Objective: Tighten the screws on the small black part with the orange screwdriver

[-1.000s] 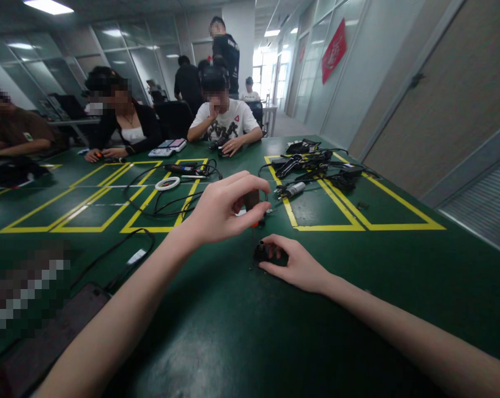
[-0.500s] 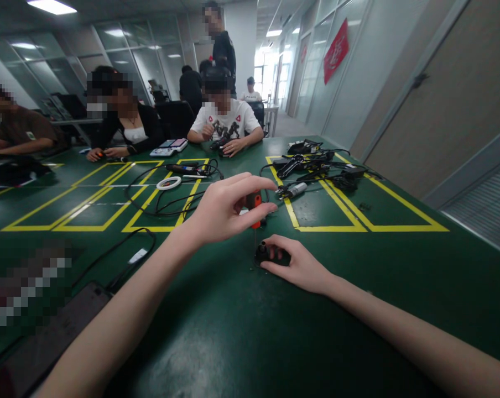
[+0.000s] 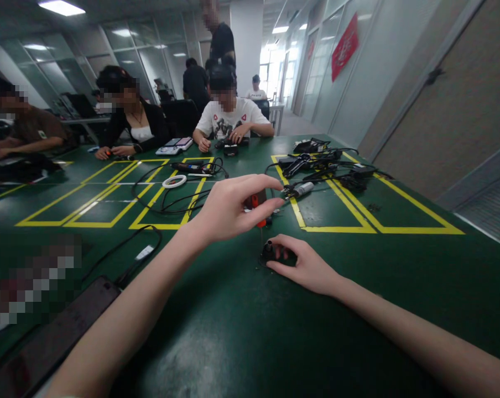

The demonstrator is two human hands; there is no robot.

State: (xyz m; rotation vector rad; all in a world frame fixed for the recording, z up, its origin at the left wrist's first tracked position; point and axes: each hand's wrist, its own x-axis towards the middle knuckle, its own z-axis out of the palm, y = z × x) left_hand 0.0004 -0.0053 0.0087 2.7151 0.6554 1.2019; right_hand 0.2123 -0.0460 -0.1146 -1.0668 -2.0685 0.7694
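Note:
My left hand [image 3: 229,210] is raised over the green table, curled around the handle of a red and black screwdriver [image 3: 256,200]. Its thumb and forefinger are a little apart, and part of the handle is hidden behind them. The thin shaft points down at a small black part [image 3: 269,252] with a short metal-looking post on top. Low on the table, my right hand [image 3: 310,264] grips this part from the right between thumb and fingers. Whether the shaft's tip touches the part I cannot tell.
Beyond my hands lie a black tool with a cable [image 3: 194,167], a white ring [image 3: 174,181], a grey cylindrical tool [image 3: 303,189] and a heap of black cables and devices [image 3: 316,163]. A dark phone-like slab [image 3: 76,315] is at left. Several people sit across the table.
The view has shifted slightly, so everything appears a bit further right. Both hands keep their grips. The person opposite has lowered one hand to the table.

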